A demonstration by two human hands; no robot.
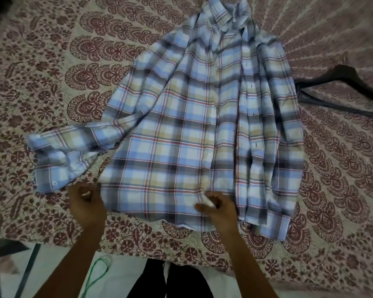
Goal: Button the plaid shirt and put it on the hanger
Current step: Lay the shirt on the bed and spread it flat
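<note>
The plaid shirt [181, 130] lies on the bed [52, 61], with the hanger [336, 82] just beside it. My right hand [218, 209] pinches its front edge near the hem. My left hand [85, 203] curls at the hem corner, and I cannot tell its grip.

A maroon-patterned bedspread [52, 61] lies under and beyond the left hand [85, 204]; below it, a green cord [97, 274] loops on the pale floor [127, 278].

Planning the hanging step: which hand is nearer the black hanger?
Right. The right hand pinches the plaid shirt at its hem, down-left of the hanger; the left hand is farther left, by the shirt's corner.
</note>
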